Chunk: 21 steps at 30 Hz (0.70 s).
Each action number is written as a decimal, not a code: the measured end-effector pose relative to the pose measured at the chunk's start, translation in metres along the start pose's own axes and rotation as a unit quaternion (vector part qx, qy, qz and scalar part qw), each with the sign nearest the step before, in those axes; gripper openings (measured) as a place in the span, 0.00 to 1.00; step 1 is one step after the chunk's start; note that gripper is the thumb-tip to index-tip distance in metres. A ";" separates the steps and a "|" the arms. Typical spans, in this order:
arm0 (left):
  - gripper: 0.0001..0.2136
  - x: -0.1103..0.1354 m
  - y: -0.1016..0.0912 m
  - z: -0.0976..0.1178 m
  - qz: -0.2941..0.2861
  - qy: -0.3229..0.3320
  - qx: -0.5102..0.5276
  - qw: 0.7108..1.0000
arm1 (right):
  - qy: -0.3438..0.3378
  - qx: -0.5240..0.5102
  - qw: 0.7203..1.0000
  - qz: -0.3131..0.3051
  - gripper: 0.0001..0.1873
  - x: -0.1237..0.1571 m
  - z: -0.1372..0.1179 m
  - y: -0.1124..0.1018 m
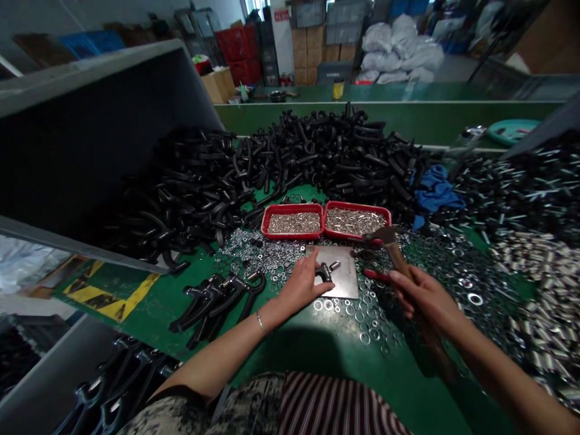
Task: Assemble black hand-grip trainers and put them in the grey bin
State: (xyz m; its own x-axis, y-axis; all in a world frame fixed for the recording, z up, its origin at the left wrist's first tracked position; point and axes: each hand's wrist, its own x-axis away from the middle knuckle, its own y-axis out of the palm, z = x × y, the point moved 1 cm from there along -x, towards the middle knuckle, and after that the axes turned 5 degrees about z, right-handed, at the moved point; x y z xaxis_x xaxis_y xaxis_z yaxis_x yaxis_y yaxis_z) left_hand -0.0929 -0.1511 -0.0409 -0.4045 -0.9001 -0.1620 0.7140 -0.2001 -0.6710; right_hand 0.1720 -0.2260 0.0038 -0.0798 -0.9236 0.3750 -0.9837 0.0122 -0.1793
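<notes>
My left hand (302,283) rests on a small grey metal plate (345,279) and pinches a small black metal part (324,272) that stands on it, with a short pin beside it. My right hand (419,295) grips the wooden handle of a hammer (390,243), whose head hangs raised above the plate's right edge. Two red trays (292,208) of small silver pieces sit just beyond the plate. Loose washers (362,314) lie scattered around the plate on the green table.
A large heap of black curved parts (290,160) fills the far table. Several assembled black parts (217,299) lie left of my left hand. Silver pins (539,302) pile up at the right. A blue cloth (435,188) lies behind the trays; a grey bin wall (90,139) stands left.
</notes>
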 end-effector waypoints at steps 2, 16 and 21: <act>0.38 0.003 -0.001 0.001 0.025 -0.063 0.085 0.994 | 0.005 -0.038 0.997 0.071 0.22 0.000 0.014 -0.025; 0.32 0.018 -0.002 0.064 0.078 0.032 0.165 0.983 | -0.159 0.051 0.986 -0.019 0.22 -0.010 -0.041 0.013; 0.36 0.025 -0.014 0.056 0.053 0.131 0.050 0.989 | -0.227 0.026 0.972 0.051 0.15 -0.009 -0.028 0.049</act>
State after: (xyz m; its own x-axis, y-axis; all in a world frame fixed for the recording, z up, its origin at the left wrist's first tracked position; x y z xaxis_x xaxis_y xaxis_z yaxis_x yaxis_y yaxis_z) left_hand -0.0808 -0.1923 0.0044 -0.4492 -0.7892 -0.4188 0.8081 -0.1589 -0.5673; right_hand 0.1204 -0.2067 0.0169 -0.0856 -0.9927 -0.0849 -0.9638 0.1041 -0.2455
